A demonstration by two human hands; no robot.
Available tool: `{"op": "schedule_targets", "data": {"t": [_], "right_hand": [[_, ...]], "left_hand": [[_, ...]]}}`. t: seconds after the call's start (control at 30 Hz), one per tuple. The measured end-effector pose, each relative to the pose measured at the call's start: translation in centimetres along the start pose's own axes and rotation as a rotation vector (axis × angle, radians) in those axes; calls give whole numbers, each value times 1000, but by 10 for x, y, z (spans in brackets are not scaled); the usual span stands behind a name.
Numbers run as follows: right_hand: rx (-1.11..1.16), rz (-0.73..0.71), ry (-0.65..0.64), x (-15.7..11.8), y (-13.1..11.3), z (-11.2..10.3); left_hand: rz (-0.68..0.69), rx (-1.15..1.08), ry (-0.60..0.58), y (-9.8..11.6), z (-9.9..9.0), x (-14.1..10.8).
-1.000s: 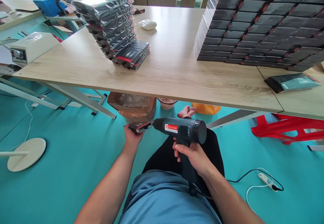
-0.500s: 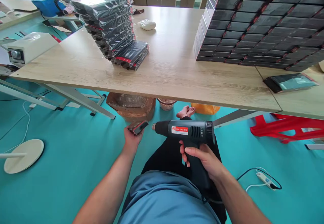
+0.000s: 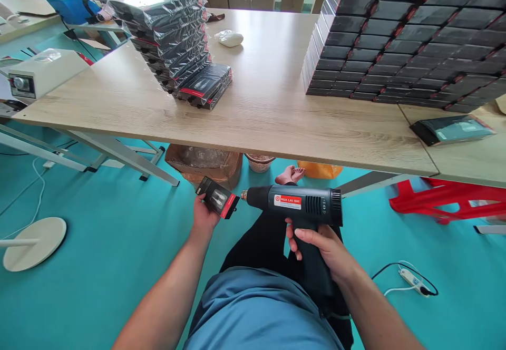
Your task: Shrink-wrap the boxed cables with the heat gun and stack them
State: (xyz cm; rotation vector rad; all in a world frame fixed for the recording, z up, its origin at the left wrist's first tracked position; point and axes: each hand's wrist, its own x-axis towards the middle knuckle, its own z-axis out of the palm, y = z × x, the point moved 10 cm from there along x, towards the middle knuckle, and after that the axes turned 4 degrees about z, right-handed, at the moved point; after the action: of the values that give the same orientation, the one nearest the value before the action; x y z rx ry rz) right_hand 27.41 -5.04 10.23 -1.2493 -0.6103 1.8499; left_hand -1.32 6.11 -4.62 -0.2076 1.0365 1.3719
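Note:
My left hand (image 3: 206, 216) is closed on a small black-and-red box (image 3: 216, 197), its printed face turned up toward me. In my right hand (image 3: 320, 247) is a dark heat gun (image 3: 302, 206), gripped by its handle. The gun's metal nozzle points left and sits just beside the red end of the box, with a small gap between. On the table above, a pile of film-wrapped black boxes (image 3: 174, 39) stands at the left. A tall block of stacked black boxes (image 3: 395, 44) fills the right side.
The wooden table (image 3: 269, 123) has its front edge just beyond my hands. A single box (image 3: 453, 129) lies near the right front, and a white crumpled thing (image 3: 229, 38) farther back. Below stand an open carton (image 3: 203, 173) and a small bin (image 3: 260, 164). A power strip (image 3: 413, 281) lies on the floor.
The box in my left hand has been turned, so its broad printed face now shows instead of a narrow side. The heat gun has shifted slightly right.

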Motion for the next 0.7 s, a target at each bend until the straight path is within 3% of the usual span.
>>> {"op": "schedule_targets", "data": {"t": [0.2,0.7], "right_hand": [[76,89,67,-15,11,-23],[-71,74,-66,-13,13,1]], "left_hand": [[41,-36,-42,10,6,-1],[145,55,-174,28,23,-9]]}}
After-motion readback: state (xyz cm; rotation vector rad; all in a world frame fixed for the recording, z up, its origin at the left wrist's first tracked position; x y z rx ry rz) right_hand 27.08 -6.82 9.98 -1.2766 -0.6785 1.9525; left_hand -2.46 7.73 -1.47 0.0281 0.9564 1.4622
